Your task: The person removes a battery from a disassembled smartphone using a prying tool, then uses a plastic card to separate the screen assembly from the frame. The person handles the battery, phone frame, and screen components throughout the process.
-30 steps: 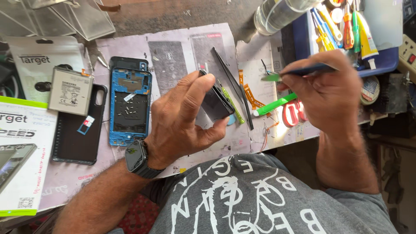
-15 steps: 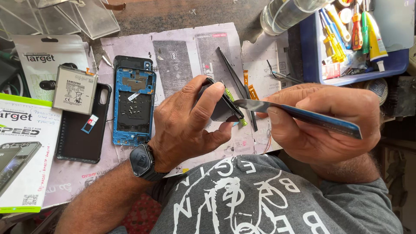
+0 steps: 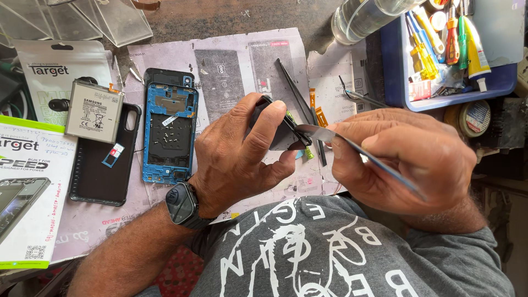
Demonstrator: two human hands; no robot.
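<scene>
My left hand [image 3: 236,151] is closed around a small dark phone part [image 3: 280,132], thumb under it and index finger curled over its top edge; the part is held above the paper-covered bench [image 3: 231,66], just in front of my chest. The fingers cover most of it, so I cannot tell exactly what the part is.

My right hand [image 3: 401,159] is closed in a pinch on a thin flat metal blade [image 3: 330,136], thumb and forefinger near its front end, the handle running back through the palm. The blade tip touches the right edge of the dark part.

Left of my left hand: an opened blue phone frame [image 3: 169,135] lying flat, then a black phone case [image 3: 104,165] with a grey battery [image 3: 93,113] resting on its upper end. Black tweezers [image 3: 297,91] lie on the paper behind the held part. A blue tray of tools [image 3: 396,82] sits at the far right. Black watch [image 3: 181,203] on my left wrist.
</scene>
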